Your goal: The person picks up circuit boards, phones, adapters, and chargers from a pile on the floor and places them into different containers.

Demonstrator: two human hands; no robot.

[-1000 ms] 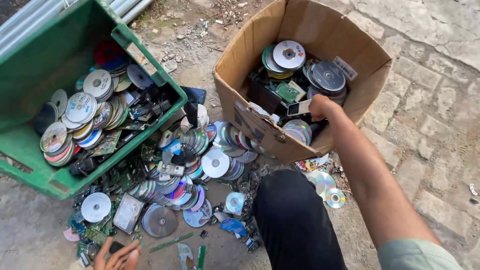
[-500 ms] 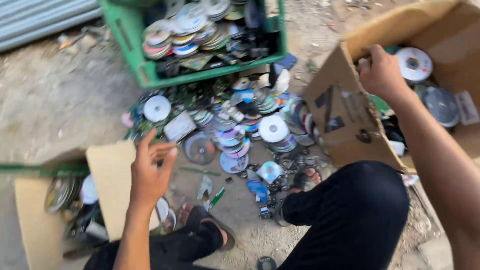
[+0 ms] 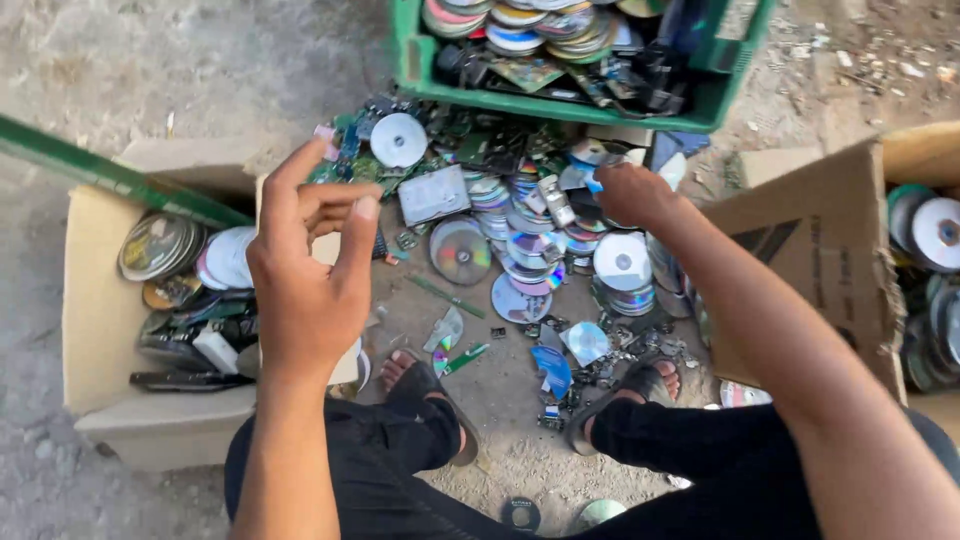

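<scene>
Viewpoint: a head camera is looking down at a person squatting on bare ground among scattered discs
Right hand [image 3: 628,193]: it is reaching into the disc pile [image 3: 520,240] on the ground, fingers curled down among the discs; its grip is hidden from here, so I cannot tell whether it is grasping one
Left hand [image 3: 305,270]: it is hovering above the left cardboard box [image 3: 95,300], fingers loosely spread, holding nothing
Around: a green crate [image 3: 560,100] of discs is sitting beyond the pile, and a right cardboard box [image 3: 800,260] is standing beside the right arm
Risk: broken disc shards [image 3: 452,330] are lying near the sandalled feet [image 3: 425,385], so bare fingers digging blind are likely risking a cut
Risk: stacked discs are looking loose, so pulling one could be sliding others off
</scene>
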